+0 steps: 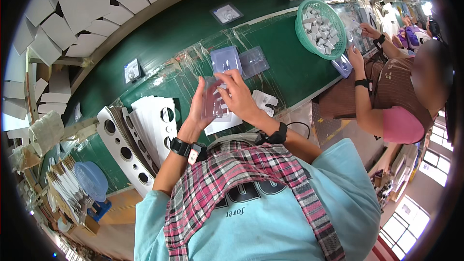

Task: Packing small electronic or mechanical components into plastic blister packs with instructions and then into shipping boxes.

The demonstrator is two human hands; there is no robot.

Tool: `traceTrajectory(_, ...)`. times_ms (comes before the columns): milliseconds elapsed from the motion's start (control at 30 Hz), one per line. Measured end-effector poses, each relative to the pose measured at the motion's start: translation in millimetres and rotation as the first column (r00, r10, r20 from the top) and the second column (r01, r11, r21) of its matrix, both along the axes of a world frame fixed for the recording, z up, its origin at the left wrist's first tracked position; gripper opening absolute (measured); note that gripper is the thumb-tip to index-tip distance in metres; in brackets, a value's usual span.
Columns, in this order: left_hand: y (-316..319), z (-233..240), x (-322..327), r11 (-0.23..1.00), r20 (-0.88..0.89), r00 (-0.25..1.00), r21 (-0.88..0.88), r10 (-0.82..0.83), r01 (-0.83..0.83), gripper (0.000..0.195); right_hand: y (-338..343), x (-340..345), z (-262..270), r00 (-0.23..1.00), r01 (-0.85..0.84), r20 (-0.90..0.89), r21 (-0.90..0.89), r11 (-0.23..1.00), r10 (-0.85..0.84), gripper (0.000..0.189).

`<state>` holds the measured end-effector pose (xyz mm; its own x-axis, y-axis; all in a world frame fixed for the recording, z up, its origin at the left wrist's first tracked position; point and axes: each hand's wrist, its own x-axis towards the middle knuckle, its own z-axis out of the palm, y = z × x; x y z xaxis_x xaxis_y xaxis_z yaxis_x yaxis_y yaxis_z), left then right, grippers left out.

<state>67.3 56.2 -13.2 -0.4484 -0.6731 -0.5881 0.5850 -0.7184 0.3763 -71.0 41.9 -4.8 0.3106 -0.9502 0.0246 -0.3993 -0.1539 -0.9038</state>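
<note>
A clear plastic blister shell [213, 103] is held upright by my left hand [197, 110], whose thumb and palm lie along its left side. My right hand [237, 96] reaches over the shell from the right, its fingertips at the shell's upper part; whether they grip it or only touch it I cannot tell. Beyond my hands, two more clear plastic trays [225, 59] lie side by side on the green table. White printed cards [264, 100] rest to the right of my right hand, and a white sheet [226, 125] lies beneath both hands.
White cards with round holes [125, 152] stand at the left. A green basket [339, 11] of white plastic parts is at the right, beside a co-worker [389, 90]. Packaged items [226, 13] lie on the green belt [174, 25] behind a raised edge. A blue basket [90, 181] stands lower left.
</note>
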Motion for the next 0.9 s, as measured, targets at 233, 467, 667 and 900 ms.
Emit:
traceTrajectory(233,8.8,0.7,0.9,1.000,-0.054,0.998,-0.010,0.015,-0.015,0.082,12.2,-3.0,-1.0,0.990,-0.069,-0.130,-0.167,0.984,0.047,0.043)
traceTrajectory(467,12.5,-9.0,5.3,0.999,-0.107,0.994,-0.030,0.010,-0.013,0.080,17.8,-2.4,1.3,0.995,-0.056,-0.092,-0.242,0.969,0.035,0.035)
traceTrajectory(667,12.6,-0.6,7.6,1.000,0.029,1.000,-0.008,-0.008,0.009,0.080,12.9,0.5,-5.5,0.996,0.000,0.090,0.000,1.000,0.000,0.030)
traceTrajectory(900,-1.7,-6.2,11.2,0.978,0.142,0.976,-0.149,0.167,-0.145,0.078,7.4,1.7,7.3,0.995,0.047,0.096,-0.043,0.998,-0.042,0.028)
